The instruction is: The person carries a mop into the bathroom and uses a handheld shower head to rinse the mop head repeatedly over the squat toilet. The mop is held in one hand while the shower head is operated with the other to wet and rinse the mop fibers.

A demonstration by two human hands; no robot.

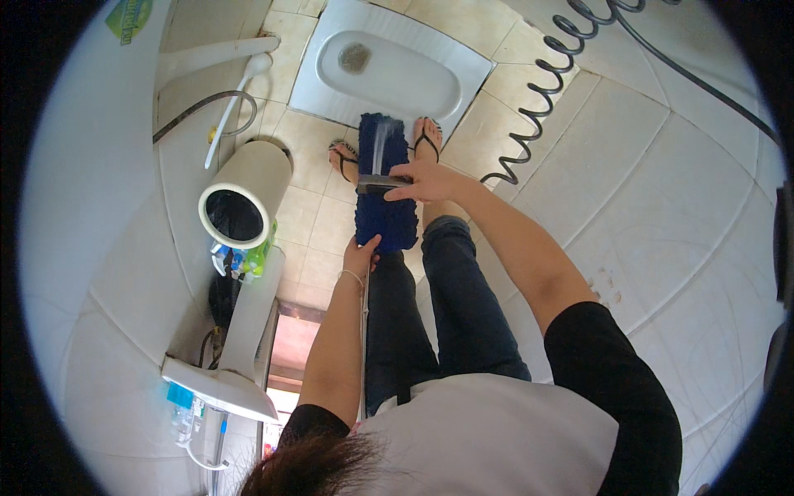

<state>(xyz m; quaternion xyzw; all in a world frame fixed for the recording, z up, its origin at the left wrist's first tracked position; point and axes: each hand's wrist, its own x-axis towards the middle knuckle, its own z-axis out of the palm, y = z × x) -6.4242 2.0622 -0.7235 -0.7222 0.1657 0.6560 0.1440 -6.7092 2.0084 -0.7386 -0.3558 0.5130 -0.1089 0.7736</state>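
A flat mop head (pixel 388 217) with a dark blue, shaggy pad is held up before my legs, above the floor. Across its middle lies a short grey bar (pixel 375 183), and my right hand (pixel 423 181) grips the bar's right end. A pale strip (pixel 379 149) runs lengthwise on the upper half of the pad. My left hand (pixel 362 253) holds the mop head's lower left corner; its fingers are partly hidden. From there a thin pole (pixel 365 335) runs down beside my left forearm, partly hidden.
A squat toilet (pixel 397 77) is set in the tiled floor ahead. To the left stand a cream waste bin (pixel 263 180), a white toilet brush (pixel 232 111), bottles (pixel 253 260) and a pedestal washbasin (pixel 217 387). A coiled black hose (pixel 539 93) hangs at right.
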